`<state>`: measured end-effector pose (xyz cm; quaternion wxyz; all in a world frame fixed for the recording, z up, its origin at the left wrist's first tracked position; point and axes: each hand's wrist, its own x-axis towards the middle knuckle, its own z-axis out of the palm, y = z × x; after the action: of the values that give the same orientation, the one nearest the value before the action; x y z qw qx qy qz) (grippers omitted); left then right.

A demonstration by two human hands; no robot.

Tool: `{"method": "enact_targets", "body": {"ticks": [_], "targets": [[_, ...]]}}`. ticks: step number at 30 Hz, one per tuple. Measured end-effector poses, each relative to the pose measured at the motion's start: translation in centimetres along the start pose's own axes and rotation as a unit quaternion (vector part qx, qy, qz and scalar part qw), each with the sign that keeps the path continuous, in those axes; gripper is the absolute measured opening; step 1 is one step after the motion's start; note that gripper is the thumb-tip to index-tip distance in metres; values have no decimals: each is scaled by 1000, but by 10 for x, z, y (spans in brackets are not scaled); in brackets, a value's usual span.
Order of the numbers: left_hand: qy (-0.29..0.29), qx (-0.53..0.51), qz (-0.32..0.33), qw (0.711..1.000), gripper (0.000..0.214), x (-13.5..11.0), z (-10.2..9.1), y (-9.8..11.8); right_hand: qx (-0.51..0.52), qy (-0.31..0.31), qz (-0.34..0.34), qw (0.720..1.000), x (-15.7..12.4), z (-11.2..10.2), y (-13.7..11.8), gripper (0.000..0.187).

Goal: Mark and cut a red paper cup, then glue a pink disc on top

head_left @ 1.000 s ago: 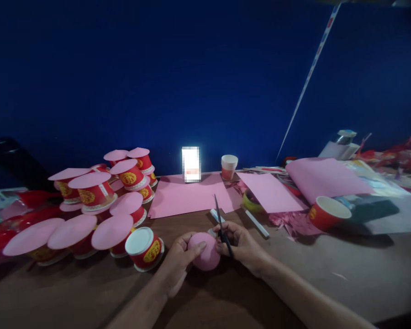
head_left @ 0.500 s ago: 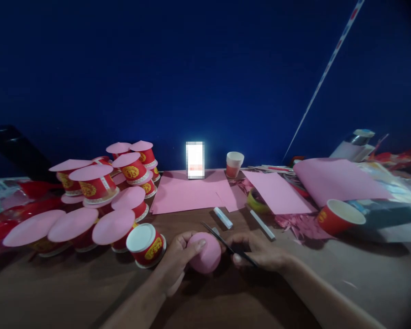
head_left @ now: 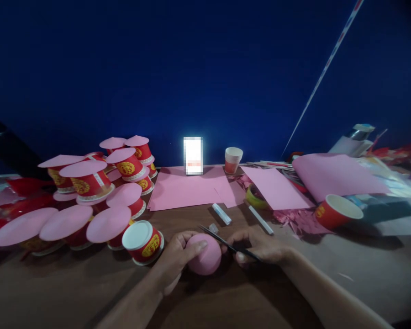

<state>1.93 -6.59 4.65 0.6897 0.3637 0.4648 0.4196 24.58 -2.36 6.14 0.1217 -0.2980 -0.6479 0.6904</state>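
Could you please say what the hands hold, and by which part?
Left hand: round pink piece, by its left side; right hand: scissors, by the handle end.

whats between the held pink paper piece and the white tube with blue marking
In the head view, the scissors, held in the right hand, and a small clear object show between the pink paper piece and white tube.

A small, round, shallow cone of pink paper [head_left: 207, 261] is showing its outer face, while slim, dark scissors [head_left: 223, 241] are slanting along its far right edge, tips pointing leftward and away.
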Motion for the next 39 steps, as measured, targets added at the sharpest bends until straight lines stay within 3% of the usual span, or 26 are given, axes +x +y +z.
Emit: {"method": "enact_targets", "body": {"ticks": [30,39], "targets": [[-44,31,10,999,36,2,-1,-1,-20,-16,26,999,0,-1,0,52],[-28,31,14,999,32,1,0,0,-12,-11,36,999,-1,0,-2,50]]}}
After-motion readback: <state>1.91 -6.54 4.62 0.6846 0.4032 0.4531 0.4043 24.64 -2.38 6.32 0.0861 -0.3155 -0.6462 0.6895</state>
